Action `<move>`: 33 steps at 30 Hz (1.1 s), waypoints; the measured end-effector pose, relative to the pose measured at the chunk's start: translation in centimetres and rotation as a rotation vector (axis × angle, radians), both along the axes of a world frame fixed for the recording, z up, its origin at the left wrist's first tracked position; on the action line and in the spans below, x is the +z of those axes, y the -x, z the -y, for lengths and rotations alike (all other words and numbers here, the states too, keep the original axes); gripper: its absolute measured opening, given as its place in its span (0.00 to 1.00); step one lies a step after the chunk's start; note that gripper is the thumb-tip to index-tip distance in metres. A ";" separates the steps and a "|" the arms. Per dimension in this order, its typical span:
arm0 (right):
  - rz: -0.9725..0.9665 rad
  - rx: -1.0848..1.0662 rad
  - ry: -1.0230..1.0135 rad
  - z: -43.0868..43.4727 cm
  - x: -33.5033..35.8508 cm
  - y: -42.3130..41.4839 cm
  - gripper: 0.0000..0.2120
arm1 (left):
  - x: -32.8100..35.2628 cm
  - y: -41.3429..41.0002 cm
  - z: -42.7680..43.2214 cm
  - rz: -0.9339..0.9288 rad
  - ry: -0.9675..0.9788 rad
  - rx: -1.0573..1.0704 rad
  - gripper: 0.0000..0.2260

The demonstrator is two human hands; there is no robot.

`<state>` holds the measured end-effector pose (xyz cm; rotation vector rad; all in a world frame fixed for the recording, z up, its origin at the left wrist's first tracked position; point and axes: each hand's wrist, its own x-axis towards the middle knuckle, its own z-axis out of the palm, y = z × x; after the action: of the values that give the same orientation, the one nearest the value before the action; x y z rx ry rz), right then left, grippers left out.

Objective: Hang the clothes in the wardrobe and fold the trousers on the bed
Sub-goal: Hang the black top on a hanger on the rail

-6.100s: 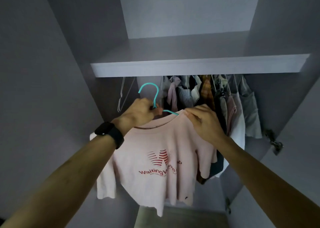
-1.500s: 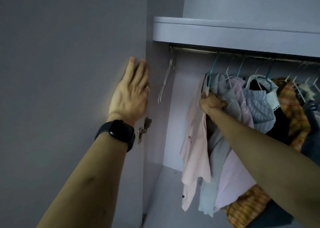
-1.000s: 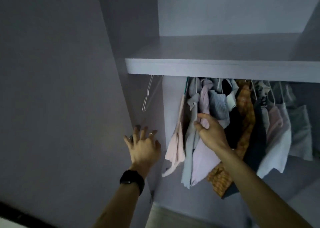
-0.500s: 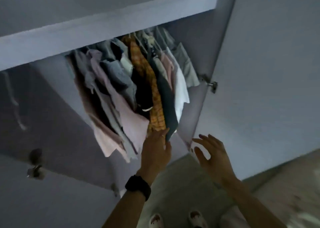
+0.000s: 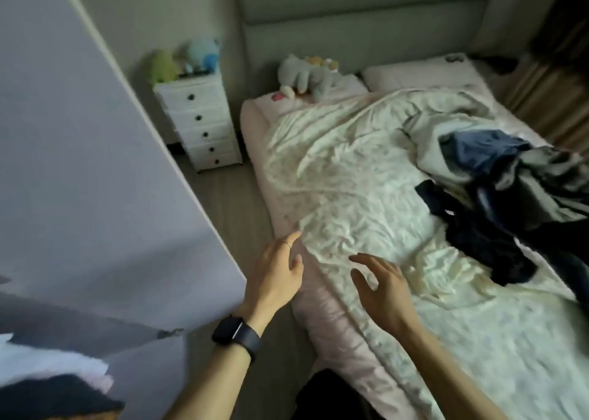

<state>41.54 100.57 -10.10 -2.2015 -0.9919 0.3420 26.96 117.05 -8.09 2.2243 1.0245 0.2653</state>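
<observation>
A heap of clothes (image 5: 497, 196) lies on the right side of the bed (image 5: 344, 177): dark navy, blue and grey pieces on a rumpled cream quilt. My left hand (image 5: 277, 273), with a ring and a black watch on its wrist, hovers with relaxed fingers over the bed's near edge. My right hand (image 5: 379, 289) floats above the quilt with its fingers spread, holding nothing. The heap is well to the right of both hands. The open wardrobe door (image 5: 79, 164) fills the left, and a few hanging garments (image 5: 54, 384) show at the bottom left.
A white chest of drawers (image 5: 199, 123) with soft toys on top stands beside the bed's head. A grey plush toy (image 5: 306, 77) and pillows lie by the padded headboard (image 5: 366, 15). A strip of floor (image 5: 229, 206) runs between door and bed.
The view has swung from the wardrobe's hanging clothes round to the bed. Both hands have left the clothes rail and now hover empty over the bed's edge.
</observation>
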 end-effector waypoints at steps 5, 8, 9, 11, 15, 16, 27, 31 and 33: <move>-0.056 -0.361 -0.015 7.0 0.0 -6.5 0.12 | -0.6 -13.1 2.2 -0.037 0.001 -0.394 0.21; -0.091 -0.496 -0.016 10.3 0.0 -9.2 0.12 | -0.8 -19.4 4.1 -0.085 -0.048 -0.545 0.22; -0.095 -0.548 -0.035 11.6 0.0 -10.0 0.12 | -0.9 -21.5 5.0 -0.107 -0.052 -0.597 0.22; -0.123 -0.619 -0.040 13.4 0.0 -11.0 0.13 | -1.3 -24.3 6.3 -0.142 -0.055 -0.676 0.22; -0.178 -0.745 -0.007 16.2 -0.9 -12.3 0.14 | -2.9 -28.3 8.1 -0.207 -0.074 -0.805 0.22; -0.195 -0.783 0.001 16.7 -1.3 -12.8 0.14 | -3.6 -29.6 8.3 -0.227 -0.081 -0.843 0.22; -0.362 -0.883 0.272 16.3 -7.9 -21.8 0.19 | -13.0 -45.1 5.6 -0.471 -0.250 -1.094 0.25; -0.423 -0.888 0.358 14.8 -12.5 -29.3 0.22 | -18.1 -51.8 3.4 -0.563 -0.323 -1.126 0.26; -0.435 -0.901 0.404 13.8 -15.0 -33.2 0.24 | -20.8 -54.6 2.3 -0.617 -0.400 -1.145 0.27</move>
<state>74.76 86.75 -25.12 -2.5084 0.3573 0.5780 81.57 114.73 -28.92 2.9365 -0.2130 -0.8183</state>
